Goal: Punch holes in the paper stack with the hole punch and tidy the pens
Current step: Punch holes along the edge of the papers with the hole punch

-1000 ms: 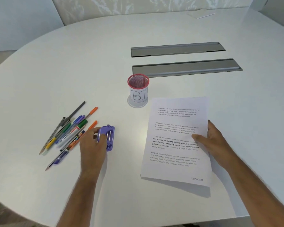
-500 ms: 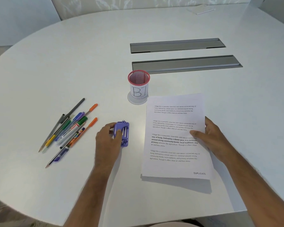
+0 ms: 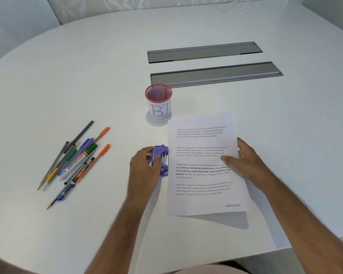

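Note:
A small purple hole punch rests on the white table, touching the left edge of the printed paper stack. My left hand grips the punch from its left side. My right hand holds the right edge of the stack, thumb on top of the page and fingers under the edge. Several pens and pencils lie loose in a pile at the left. A red mesh pen cup with a "BI" label stands upright just beyond the top left corner of the paper.
Two grey recessed cable trays run across the table beyond the cup. A flat white item lies at the far edge. The table's curved front edge is close to my body.
My left hand has slid the hole punch rightward from beside the pens up to the paper's left edge. My right hand has stayed on the stack's right edge.

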The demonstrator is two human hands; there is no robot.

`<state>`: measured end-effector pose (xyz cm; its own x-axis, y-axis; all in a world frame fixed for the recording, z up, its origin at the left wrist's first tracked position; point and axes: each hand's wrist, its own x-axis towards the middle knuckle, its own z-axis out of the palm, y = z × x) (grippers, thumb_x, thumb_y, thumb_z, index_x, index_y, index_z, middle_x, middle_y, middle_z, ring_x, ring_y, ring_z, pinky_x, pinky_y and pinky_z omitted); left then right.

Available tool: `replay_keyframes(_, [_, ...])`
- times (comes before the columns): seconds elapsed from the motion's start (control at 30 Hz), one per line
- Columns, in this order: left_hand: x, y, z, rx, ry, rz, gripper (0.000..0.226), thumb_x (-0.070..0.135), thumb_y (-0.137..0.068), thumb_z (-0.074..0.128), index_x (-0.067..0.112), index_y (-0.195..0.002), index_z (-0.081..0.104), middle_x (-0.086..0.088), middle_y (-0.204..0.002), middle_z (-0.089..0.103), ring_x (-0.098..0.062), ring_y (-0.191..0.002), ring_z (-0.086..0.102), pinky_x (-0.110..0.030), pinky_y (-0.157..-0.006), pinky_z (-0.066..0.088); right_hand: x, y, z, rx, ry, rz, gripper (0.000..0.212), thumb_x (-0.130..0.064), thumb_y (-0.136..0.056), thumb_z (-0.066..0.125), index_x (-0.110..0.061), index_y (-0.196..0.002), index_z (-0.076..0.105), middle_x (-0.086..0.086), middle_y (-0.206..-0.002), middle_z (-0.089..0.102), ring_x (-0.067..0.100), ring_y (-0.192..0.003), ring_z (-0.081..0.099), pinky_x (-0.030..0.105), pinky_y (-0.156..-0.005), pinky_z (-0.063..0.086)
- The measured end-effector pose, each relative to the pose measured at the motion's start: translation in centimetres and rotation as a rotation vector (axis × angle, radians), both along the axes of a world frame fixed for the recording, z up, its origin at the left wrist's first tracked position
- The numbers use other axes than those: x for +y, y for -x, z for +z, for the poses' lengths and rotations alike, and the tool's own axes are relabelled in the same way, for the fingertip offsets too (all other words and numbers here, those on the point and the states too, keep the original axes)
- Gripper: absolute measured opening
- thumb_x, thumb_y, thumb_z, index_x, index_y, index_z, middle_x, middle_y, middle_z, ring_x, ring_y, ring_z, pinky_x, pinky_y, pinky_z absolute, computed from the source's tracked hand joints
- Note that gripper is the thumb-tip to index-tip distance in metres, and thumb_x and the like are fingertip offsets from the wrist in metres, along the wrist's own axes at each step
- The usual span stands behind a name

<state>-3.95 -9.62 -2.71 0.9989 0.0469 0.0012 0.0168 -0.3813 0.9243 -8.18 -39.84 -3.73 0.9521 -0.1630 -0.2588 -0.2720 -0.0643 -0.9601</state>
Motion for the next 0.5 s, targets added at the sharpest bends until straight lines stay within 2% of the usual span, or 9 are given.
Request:
replay_keyframes(0.07, [-0.2, 0.0, 0.1, 0.002, 0.004, -0.002, 0.032, 0.009, -0.097, 0.061, 0.041, -0.097, 0.060, 0.018, -0.101, 0.065, 0.001, -0.086, 0.069, -0.004, -0.059, 0.049, -0.2, 0.0, -0.1, 0.008, 0.003, -0.006, 0.046, 0.007, -0.097, 0.069, -0.023, -0.132, 0.063, -0.007, -0.123, 0.079, 0.012, -0.112, 0.076, 0.019, -0.084, 0.060])
replay_keyframes(0.17, [-0.2, 0.1, 0.1, 0.012, 0.010, 0.005, 0.026, 0.009, -0.097, 0.061, 0.034, -0.103, 0.061, 0.014, -0.101, 0.064, 0.002, -0.086, 0.069, -0.006, -0.056, 0.050, -0.6, 0.1, -0.2, 0.023, -0.004, -0.016, 0.045, 0.007, -0.097, 0.069, -0.020, -0.133, 0.062, -0.006, -0.123, 0.079, 0.011, -0.111, 0.076, 0.019, -0.083, 0.061])
replay_keyframes(0.3, [-0.2, 0.1, 0.0, 0.020, 0.038, 0.008, 0.034, 0.009, -0.097, 0.061, 0.043, -0.096, 0.060, 0.012, -0.103, 0.066, -0.001, -0.084, 0.071, -0.003, -0.055, 0.048, -0.4, -0.1, 0.1, 0.047, 0.036, -0.004, 0.044, 0.007, -0.097, 0.069, -0.024, -0.128, 0.063, -0.014, -0.118, 0.080, 0.004, -0.106, 0.077, 0.014, -0.079, 0.059])
replay_keyframes(0.4, [-0.1, -0.1, -0.7, 0.066, 0.004, 0.002, 0.023, 0.018, -0.097, 0.062, 0.039, -0.108, 0.062, 0.008, -0.115, 0.067, -0.012, -0.103, 0.066, -0.013, -0.071, 0.053, -0.2, -0.1, 0.1, 0.059, 0.068, 0.007, 0.043, 0.006, -0.097, 0.069, -0.024, -0.127, 0.061, -0.021, -0.113, 0.080, 0.000, -0.104, 0.076, 0.011, -0.077, 0.057])
replay_keyframes(0.5, [-0.3, 0.0, -1.0, 0.088, 0.011, 0.005, 0.021, 0.022, -0.098, 0.062, 0.039, -0.110, 0.062, 0.011, -0.116, 0.067, -0.013, -0.106, 0.066, -0.022, -0.078, 0.054, -0.2, -0.1, 0.0, 0.065, 0.094, 0.001, 0.043, 0.004, -0.097, 0.070, -0.024, -0.128, 0.061, -0.021, -0.112, 0.080, 0.001, -0.106, 0.076, 0.010, -0.077, 0.056])
